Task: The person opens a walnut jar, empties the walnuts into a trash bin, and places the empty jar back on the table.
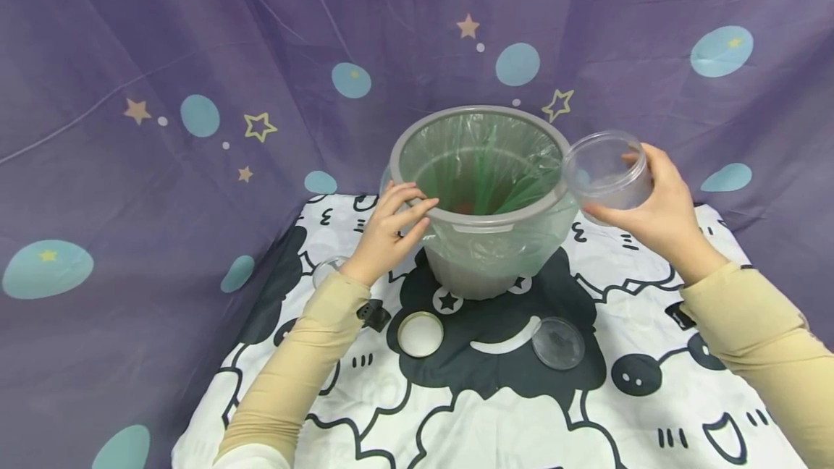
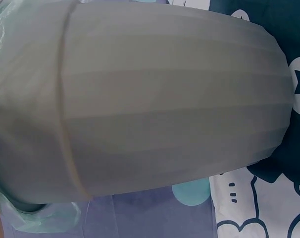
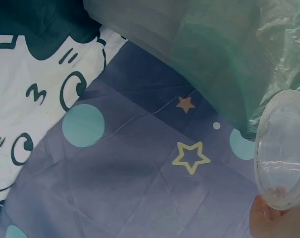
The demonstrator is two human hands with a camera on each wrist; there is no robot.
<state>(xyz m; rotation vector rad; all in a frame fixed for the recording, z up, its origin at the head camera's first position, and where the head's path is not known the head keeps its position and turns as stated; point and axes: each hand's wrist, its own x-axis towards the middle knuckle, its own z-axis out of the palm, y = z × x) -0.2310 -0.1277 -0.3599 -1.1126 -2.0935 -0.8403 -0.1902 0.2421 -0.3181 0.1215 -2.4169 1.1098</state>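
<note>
A grey trash bin (image 1: 478, 259), lined with a translucent green bag (image 1: 456, 158), stands upright on the cloth-covered table. My left hand (image 1: 391, 230) rests at the left front of its rim, fingers fairly straight. Off the bin's right side, my right hand (image 1: 671, 208) grips a clear plastic jar (image 1: 615, 190), its mouth tilted toward the bin. The jar (image 3: 283, 148) looks empty and sits close to the bag's outer side in the right wrist view. Only the bin's wall (image 2: 175, 99) fills most of the left wrist view.
In front of the bin lie a round white lid (image 1: 420, 334) with a gold edge and a clear round lid (image 1: 558, 343). Another clear round item (image 1: 323, 271) is partly hidden behind my left wrist. A purple curtain (image 1: 417, 6) hangs behind the table.
</note>
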